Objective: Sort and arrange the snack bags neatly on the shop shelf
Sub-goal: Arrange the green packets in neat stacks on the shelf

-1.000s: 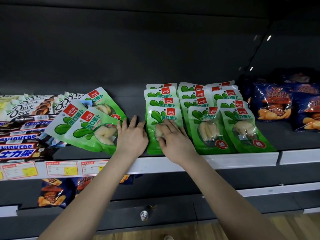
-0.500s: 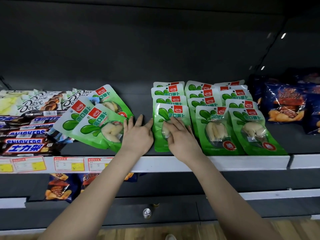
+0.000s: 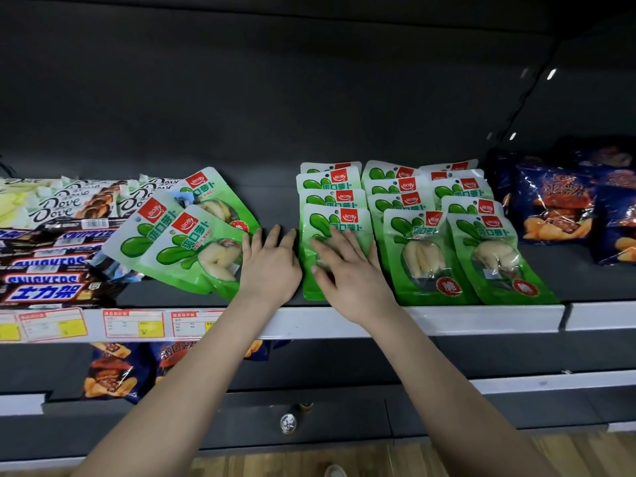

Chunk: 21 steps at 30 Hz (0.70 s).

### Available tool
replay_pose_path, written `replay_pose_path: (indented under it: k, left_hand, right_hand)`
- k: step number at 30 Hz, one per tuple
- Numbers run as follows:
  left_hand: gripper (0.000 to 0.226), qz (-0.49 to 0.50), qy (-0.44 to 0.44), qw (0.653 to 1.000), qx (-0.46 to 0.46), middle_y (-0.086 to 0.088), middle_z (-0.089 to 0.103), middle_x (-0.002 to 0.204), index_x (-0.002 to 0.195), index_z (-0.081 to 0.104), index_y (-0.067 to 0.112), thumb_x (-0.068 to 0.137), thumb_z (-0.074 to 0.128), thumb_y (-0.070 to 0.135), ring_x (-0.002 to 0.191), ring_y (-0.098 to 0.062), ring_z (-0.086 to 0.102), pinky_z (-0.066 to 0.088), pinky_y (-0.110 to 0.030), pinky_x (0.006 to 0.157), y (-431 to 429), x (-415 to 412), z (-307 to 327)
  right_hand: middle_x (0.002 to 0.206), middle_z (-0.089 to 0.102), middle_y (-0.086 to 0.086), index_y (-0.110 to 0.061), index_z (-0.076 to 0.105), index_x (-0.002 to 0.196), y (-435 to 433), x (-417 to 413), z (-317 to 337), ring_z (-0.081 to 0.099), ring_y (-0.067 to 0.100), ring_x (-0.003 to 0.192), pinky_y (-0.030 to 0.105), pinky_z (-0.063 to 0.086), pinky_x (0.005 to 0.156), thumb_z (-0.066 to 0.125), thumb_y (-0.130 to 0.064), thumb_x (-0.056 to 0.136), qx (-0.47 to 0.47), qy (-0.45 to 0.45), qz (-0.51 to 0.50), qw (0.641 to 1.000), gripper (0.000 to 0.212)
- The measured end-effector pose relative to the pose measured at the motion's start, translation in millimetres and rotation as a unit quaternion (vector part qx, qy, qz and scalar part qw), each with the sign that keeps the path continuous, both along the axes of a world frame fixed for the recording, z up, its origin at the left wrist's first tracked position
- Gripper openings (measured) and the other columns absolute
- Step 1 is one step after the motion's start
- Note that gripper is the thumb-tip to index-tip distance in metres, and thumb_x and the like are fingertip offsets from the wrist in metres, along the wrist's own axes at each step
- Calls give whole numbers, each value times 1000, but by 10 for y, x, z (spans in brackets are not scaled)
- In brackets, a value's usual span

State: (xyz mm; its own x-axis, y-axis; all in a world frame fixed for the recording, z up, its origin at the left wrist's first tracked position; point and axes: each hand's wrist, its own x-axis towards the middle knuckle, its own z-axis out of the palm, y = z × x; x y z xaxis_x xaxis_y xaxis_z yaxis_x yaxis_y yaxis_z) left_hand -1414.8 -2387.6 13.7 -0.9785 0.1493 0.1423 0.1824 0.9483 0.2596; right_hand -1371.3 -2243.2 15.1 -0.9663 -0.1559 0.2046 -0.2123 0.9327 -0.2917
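Head cam, shelf (image 3: pixel 481 316) at chest ht.

Green bags: 3 tidy rows (image 3: pixel 426 201) R of centre, overlapped front-to-back. Three loose bags (image 3: pixel 192 256) lie tilted to the L, fanned, back edges over the chocolate bars (image 3: pixel 51 270). Dark blue bags (image 3: pixel 557 204) far R, apart from the green.

R hand (image 3: pixel 347 270): flat, fingers straight and spread, palm down on the front bag (image 3: pixel 320 222) of the L-most row. Pressing, not gripping.
L hand (image 3: pixel 272 266): flat on bare shelf in the gap between the loose bags and that row, fingers straight, slightly apart, holding nothing. Index side looks to touch the row's L edge; little-finger side is against the nearest loose bag.

Step (est.): squaring up the L row before adding the loose ones.

Risks:
- Glossy film on film: sideways push from R palm may shear the front bag off the ones under it, skewing the row.
- Front bags sit right at the shelf lip; a pull toward the body could tip one over.
- L hand sweeping L would shove the loose bags further onto the chocolate bars.
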Motion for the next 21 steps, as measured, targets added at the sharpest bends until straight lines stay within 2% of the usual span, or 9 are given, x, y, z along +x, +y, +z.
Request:
replay_pose_path:
  k: [4, 9, 16, 21]
  left_hand:
    - [53, 10, 49, 998, 29, -5, 27, 154, 146, 30, 20, 93, 37, 19, 141, -33, 17, -2, -46, 115, -12, 13, 38]
    - [54, 37, 67, 997, 30, -6, 25, 155, 147, 28, 21, 94, 38, 21, 142, -32, 17, 0, -45, 115, -101, -16, 158]
    - [58, 104, 72, 992, 11, -7, 25, 154, 147, 29, 18, 91, 44, 22, 142, -32, 16, 0, -47, 115, -599, 82, 215]
    - [59, 165, 78, 983, 24, -6, 24, 155, 147, 30, 19, 90, 43, 24, 144, -25, 13, -1, -46, 115, -1016, 200, 214]
  right_hand:
    - [159, 8, -1, -36, 29, 145, 1, -21, 19, -2, 17, 146, 52, -8, 113, 28, -47, 98, 12, -31, 10, 999, 48]
    - [159, 6, -2, -34, 24, 147, -69, -152, 232, -1, 17, 146, 49, -12, 112, 23, -44, 99, 10, 1, 23, 1000, 49]
    - [159, -1, -4, -32, 27, 146, -530, -391, 358, -2, 16, 146, 45, -11, 113, 26, -41, 100, 2, 9, 90, 996, 47]
    - [159, -2, -2, -28, 26, 148, -931, -464, 312, -1, 20, 146, 51, -7, 114, 31, -40, 99, 19, -4, 154, 988, 50]
